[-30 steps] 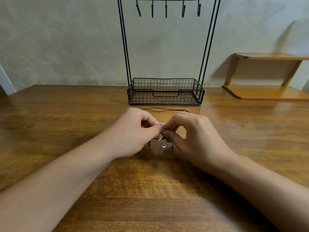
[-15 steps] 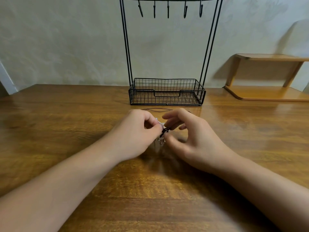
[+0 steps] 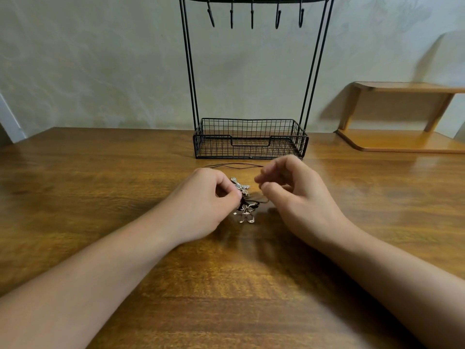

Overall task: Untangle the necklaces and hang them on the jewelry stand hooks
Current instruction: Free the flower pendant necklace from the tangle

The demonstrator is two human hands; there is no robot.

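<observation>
Left hand [image 3: 201, 197] pinches tangled pendants [image 3: 243, 202] and dark cord [image 3: 234, 165]; right hand [image 3: 294, 195] fingers curled, grip on cord unclear. Jewelry stand [image 3: 250, 138] beyond, hooks [image 3: 252, 16] bare.

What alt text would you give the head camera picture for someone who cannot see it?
Two bare hands work at tangled necklaces on a wooden table: the left hand pinches the pendants, the right hand pinches a thin dark cord. Behind stands a black wire jewelry stand whose five hooks hang bare.
</observation>
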